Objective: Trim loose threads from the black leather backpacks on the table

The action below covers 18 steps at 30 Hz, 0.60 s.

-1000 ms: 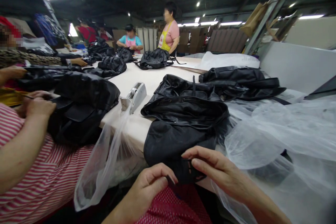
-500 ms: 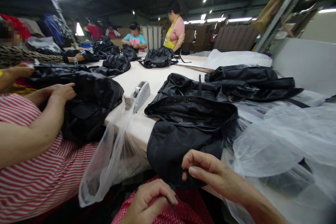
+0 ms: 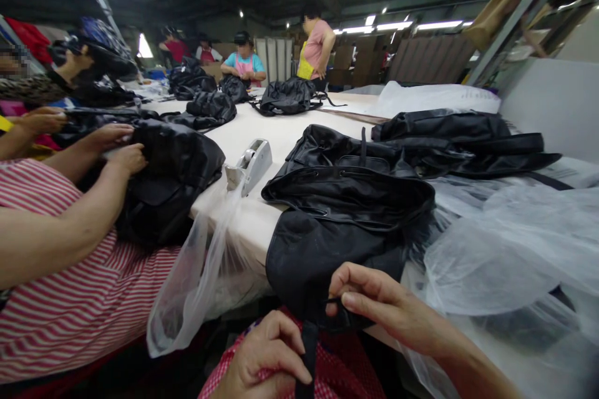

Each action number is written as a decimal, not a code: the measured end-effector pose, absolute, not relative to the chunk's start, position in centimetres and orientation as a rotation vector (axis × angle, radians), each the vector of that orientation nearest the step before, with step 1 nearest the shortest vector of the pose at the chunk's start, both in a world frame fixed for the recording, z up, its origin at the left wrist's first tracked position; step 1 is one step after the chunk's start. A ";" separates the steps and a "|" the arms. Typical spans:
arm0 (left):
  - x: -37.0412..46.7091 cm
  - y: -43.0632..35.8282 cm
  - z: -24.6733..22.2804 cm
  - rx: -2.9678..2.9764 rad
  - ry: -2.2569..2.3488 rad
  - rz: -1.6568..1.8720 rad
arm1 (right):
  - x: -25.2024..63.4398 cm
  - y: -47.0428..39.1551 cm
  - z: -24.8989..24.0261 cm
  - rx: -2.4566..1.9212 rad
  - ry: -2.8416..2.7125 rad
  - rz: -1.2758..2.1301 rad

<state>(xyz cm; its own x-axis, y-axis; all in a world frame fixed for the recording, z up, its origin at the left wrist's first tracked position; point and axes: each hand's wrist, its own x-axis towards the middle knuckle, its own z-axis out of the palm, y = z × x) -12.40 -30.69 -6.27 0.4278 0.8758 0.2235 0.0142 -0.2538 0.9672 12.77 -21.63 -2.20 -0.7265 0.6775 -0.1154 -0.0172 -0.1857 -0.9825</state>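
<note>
A black backpack [image 3: 346,193] lies on the table in front of me, its drawstring mouth gaping. Its flap [image 3: 332,255] hangs over the table edge toward my lap. Below the flap, my left hand [image 3: 269,355] is closed on a black strap [image 3: 309,355], which runs down past the fingertips. My right hand [image 3: 374,299] is at the flap's lower right, thumb and fingers pinched together on a thin black strip [image 3: 331,301]. Most of that strip is hidden by the fingers.
A tape dispenser [image 3: 250,165] stands on the white table [image 3: 243,131] left of the backpack. Clear plastic bags [image 3: 505,249] spread to the right, below another black bag [image 3: 468,140]. On the left, a co-worker in a striped top [image 3: 93,199] handles a black bag [image 3: 175,168].
My left hand has turned, and more of the black strap shows beside its fingers. The right hand stays pinched in nearly the same place. The neighbouring co-worker's hands have moved on their bag.
</note>
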 end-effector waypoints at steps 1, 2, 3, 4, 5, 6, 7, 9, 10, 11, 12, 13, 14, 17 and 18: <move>-12.3 -30.6 -6.3 1.619 0.786 1.020 | 12.8 -21.6 -2.2 -0.760 -1.621 1.964; -12.3 -30.6 -6.3 1.619 0.774 1.032 | 12.8 -21.6 -2.2 -0.755 -1.623 1.970; -12.2 -30.5 -6.4 1.613 0.762 1.043 | 12.7 -21.6 -2.2 -0.751 -1.624 1.972; -12.2 -30.5 -6.5 1.603 0.753 1.051 | 12.7 -21.6 -2.2 -0.752 -1.621 1.973; -12.2 -30.5 -6.6 1.589 0.750 1.054 | 12.8 -21.6 -2.2 -0.757 -1.620 1.975; -12.2 -30.6 -6.7 1.574 0.755 1.053 | 12.8 -21.6 -2.2 -0.762 -1.615 1.976; -12.3 -30.6 -6.7 1.568 0.767 1.042 | 12.8 -21.6 -2.3 -0.770 -1.608 1.976; -12.5 -30.8 -6.8 1.597 0.784 1.027 | 12.9 -21.6 -2.4 -0.783 -1.587 1.968; -12.6 -30.9 -6.8 1.626 0.788 1.020 | 13.0 -21.7 -2.5 -0.790 -1.576 1.965; -12.7 -30.9 -6.9 1.656 0.792 1.009 | 13.0 -21.7 -2.6 -0.799 -1.561 1.963; -12.8 -31.0 -7.0 1.684 0.797 0.995 | 13.0 -21.7 -2.7 -0.809 -1.547 1.964; -12.9 -31.0 -7.0 1.702 0.800 0.979 | 13.1 -21.8 -2.8 -0.818 -1.538 1.965; -13.0 -31.1 -7.1 1.715 0.806 0.964 | 13.1 -21.8 -2.8 -0.823 -1.534 1.965; -13.2 -31.1 -7.4 1.744 0.813 0.915 | 13.1 -21.9 -3.0 -0.818 -1.551 1.943; -13.2 -31.1 -7.4 1.758 0.795 0.899 | 13.1 -22.0 -3.0 -0.816 -1.555 1.939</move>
